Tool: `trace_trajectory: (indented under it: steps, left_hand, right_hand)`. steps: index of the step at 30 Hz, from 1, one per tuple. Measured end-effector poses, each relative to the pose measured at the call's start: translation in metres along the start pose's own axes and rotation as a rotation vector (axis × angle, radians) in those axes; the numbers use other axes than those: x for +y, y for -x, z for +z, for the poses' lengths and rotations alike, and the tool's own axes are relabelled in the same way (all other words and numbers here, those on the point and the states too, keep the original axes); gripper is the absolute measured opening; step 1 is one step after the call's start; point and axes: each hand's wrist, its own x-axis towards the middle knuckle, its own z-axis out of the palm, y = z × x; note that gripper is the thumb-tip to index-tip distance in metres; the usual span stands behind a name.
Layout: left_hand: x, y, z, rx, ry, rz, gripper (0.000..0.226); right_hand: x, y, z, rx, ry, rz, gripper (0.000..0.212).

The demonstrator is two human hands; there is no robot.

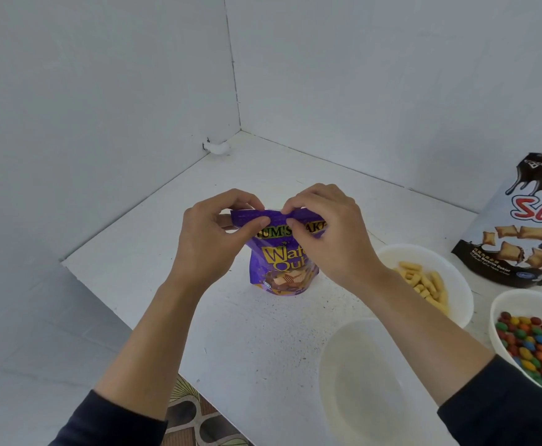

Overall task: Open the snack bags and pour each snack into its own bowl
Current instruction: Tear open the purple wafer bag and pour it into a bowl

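- Bowl [359, 375] nearest you, by your right forearm, is empty: likely the wafers' target.
- Candy bowl [533, 346] and stick bowl [430, 284] to the right are filled.
- Left hand [211, 236] and right hand [330, 233] both pinch the top seal of the wafer bag [282, 265], upright mid-table [256, 333].
- Risk: a hard tear could burst it, scattering wafers.
- Soo bag [527, 226] stands far right.

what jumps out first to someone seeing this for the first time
The purple wafer bag stands mid-table, its top seal pinched by the left hand and right hand. At the right edge, a white bowl of bright coloured candies sits beside an empty bowl.
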Motion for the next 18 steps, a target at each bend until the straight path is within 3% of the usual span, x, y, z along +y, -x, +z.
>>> trace_trajectory:
  steps: [10, 15, 18]
  left_hand:
    - [0.0047, -0.0007, 0.0002, -0.037, -0.008, 0.015, 0.012]
    - [0.0050, -0.0018, 0.0025, -0.069, -0.105, 0.119, 0.030]
    - [0.0040, -0.0054, 0.0015, -0.109, -0.153, 0.121, 0.024]
  right_hand:
    - [-0.0046, -0.0045, -0.0013, -0.063, 0.088, 0.072, 0.013]
    - [-0.0018, -0.0075, -0.0041, -0.085, 0.088, 0.096, 0.012]
    - [-0.0001, -0.0067, -0.0075, -0.049, 0.067, 0.084, 0.009]
